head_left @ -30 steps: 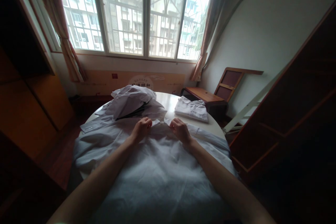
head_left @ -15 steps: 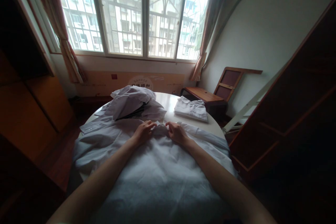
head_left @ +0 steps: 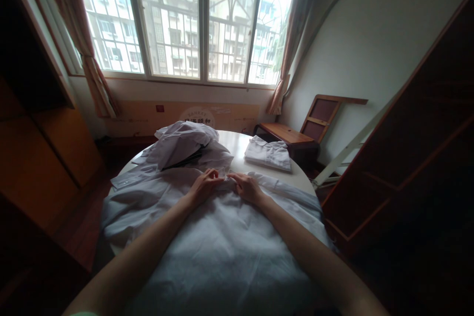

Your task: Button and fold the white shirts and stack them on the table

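Note:
A white shirt (head_left: 222,242) lies spread over the near half of a round white table (head_left: 240,145), its sleeve trailing to the left. My left hand (head_left: 204,186) and my right hand (head_left: 247,186) rest side by side at the shirt's collar, fingers curled and pinching the fabric there. The gap between them is narrow, with the collar bunched in it. Just beyond the hands sits a heap of crumpled white shirts (head_left: 185,145). A folded white shirt (head_left: 268,154) lies on the table's far right.
A low wooden table (head_left: 287,134) and a leaning wooden frame (head_left: 324,113) stand behind the round table at right. Dark wooden furniture (head_left: 414,158) fills the right side, a wooden cabinet (head_left: 48,153) the left. A large barred window (head_left: 192,19) is ahead.
Both hands have drawn closer together at the collar, the right one sliding left. The collar fabric has gathered between them.

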A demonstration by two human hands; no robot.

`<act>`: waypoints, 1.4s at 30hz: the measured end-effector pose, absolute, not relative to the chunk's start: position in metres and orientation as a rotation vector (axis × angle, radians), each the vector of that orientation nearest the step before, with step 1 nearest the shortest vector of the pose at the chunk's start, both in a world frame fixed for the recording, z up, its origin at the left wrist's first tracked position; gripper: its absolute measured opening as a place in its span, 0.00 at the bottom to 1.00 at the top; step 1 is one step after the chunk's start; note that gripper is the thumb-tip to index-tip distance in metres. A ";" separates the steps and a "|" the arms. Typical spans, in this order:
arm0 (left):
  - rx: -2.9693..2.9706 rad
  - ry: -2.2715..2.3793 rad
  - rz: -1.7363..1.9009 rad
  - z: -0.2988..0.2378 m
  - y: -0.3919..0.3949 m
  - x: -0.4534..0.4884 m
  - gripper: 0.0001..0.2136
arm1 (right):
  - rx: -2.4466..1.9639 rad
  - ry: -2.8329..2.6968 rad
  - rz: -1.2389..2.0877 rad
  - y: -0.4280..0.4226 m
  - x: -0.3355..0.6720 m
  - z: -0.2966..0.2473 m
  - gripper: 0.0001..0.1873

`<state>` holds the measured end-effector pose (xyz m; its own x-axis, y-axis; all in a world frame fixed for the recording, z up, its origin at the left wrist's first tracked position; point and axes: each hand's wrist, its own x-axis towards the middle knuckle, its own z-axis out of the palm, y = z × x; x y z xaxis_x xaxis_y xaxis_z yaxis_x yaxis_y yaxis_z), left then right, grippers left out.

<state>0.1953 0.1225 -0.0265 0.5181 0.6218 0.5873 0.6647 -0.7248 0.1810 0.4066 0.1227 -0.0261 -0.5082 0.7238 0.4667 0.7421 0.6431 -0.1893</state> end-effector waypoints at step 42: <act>-2.691 -1.437 -1.200 -0.013 0.132 0.151 0.10 | -1.127 -2.067 -0.099 0.138 0.441 -0.015 0.06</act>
